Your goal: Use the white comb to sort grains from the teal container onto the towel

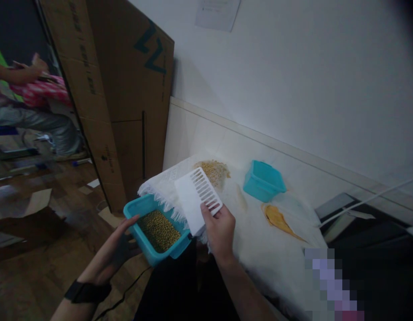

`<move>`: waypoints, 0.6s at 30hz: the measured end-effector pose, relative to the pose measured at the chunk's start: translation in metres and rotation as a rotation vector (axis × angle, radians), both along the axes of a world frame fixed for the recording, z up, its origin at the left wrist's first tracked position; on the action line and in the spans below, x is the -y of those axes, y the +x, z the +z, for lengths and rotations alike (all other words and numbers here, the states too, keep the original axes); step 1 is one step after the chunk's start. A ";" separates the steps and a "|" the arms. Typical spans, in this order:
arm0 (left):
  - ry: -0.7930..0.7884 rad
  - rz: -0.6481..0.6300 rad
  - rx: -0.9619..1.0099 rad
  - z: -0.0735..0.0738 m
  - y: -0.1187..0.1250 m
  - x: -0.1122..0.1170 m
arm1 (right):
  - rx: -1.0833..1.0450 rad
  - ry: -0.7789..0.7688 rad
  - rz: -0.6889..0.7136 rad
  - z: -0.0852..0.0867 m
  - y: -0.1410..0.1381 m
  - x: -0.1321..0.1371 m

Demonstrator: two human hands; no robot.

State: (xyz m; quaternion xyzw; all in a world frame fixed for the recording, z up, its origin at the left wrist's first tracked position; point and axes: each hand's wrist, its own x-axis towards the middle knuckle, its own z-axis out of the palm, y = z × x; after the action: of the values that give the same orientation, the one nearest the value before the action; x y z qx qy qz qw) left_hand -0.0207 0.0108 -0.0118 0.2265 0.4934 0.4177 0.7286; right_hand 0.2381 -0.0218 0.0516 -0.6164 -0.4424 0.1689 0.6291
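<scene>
My left hand (117,243) grips the near-left side of a teal plastic tub (139,211) filled with greenish beans (158,230), held at the edge of the white cloth-covered table (259,240). My right hand (219,229) is closed on the lower corner of a white slotted plastic scraper (197,200), held tilted above the tub's far rim. Beyond the scraper, a pile of tan beans (214,170) lies on the cloth.
A second, empty teal tub (263,180) sits upside-down-tilted on the table, with a yellowish smear (278,218) beside it. A big cardboard sheet (122,93) leans against the wall at left. Another person's arm (22,73) shows far left. A white cable (370,198) runs at right.
</scene>
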 end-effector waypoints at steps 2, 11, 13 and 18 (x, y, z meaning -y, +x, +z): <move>-0.012 0.004 -0.008 0.002 0.001 0.004 | 0.034 -0.032 -0.067 -0.002 0.006 -0.006; -0.024 -0.017 -0.069 0.019 0.007 0.009 | 0.005 -0.072 -0.163 -0.010 0.046 -0.005; -0.034 -0.016 -0.082 0.022 0.006 0.010 | -0.025 -0.054 -0.175 -0.011 0.060 -0.001; -0.094 -0.040 -0.114 0.019 0.002 0.005 | -0.065 -0.033 -0.216 -0.018 0.094 0.009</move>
State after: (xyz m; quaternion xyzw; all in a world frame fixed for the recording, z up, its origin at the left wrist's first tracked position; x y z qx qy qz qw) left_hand -0.0185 0.0055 0.0073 0.2253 0.5487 0.3656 0.7173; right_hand 0.3319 -0.0304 0.0339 -0.6650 -0.3500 0.1272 0.6474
